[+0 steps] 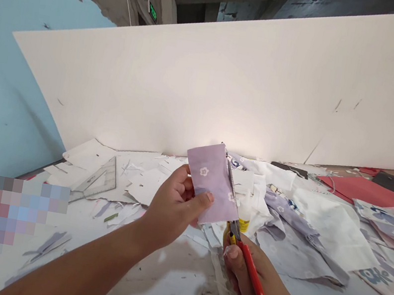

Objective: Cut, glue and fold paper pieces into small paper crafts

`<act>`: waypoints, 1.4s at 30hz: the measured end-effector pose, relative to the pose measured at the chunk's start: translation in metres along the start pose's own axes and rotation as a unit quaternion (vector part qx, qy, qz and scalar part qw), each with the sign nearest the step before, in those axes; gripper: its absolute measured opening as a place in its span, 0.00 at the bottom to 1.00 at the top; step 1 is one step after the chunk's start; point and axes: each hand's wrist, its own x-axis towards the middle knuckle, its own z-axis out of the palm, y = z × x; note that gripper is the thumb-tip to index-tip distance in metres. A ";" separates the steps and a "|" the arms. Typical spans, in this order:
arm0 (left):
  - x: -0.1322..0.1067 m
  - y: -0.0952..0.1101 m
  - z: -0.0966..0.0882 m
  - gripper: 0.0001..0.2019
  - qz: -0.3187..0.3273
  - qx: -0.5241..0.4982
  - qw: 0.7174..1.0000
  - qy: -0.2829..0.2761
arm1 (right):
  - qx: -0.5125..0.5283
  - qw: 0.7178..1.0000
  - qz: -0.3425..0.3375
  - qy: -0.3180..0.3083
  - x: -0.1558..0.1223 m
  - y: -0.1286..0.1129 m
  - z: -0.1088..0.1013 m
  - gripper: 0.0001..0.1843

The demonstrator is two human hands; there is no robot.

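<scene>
Gripping the red-handled steel scissors (250, 269), the person's right hand (266, 275) is sitting nearest and lowest, fingers threaded through the loops and clenched on them. The blades are pointing up and away, running along the right edge of the cloth, which looks to me like the angle that lets the wrist stay straight.

Just beyond, the left hand (171, 209) is pinching a lilac rectangle of cloth printed with small white flowers (211, 182), thumb lying across the front and fingers curled behind. It is holding the piece upright in the air, clear of the white tabletop littered with paper slivers (166, 283), probably so that the fabric is hanging taut and the edge is meeting the blades cleanly.

Behind the scissors a small white bottle with a yellow label (245, 216) is standing among the scraps, near enough to reach. To the left a clear plastic set square (98, 181) is lying flat on loose white sheets. To the right a heap of white and lilac offcuts (318, 233) is spreading across the table, with flat red sheets (363, 190) lying further back.

Farthest off, a large white board (230, 82) is leaning along the table's back edge, screening it from the room behind.
</scene>
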 end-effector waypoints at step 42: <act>0.021 -0.003 -0.029 0.28 -0.154 0.035 0.983 -0.092 | 0.115 0.989 0.087 0.040 0.018 -0.007 -0.013 0.16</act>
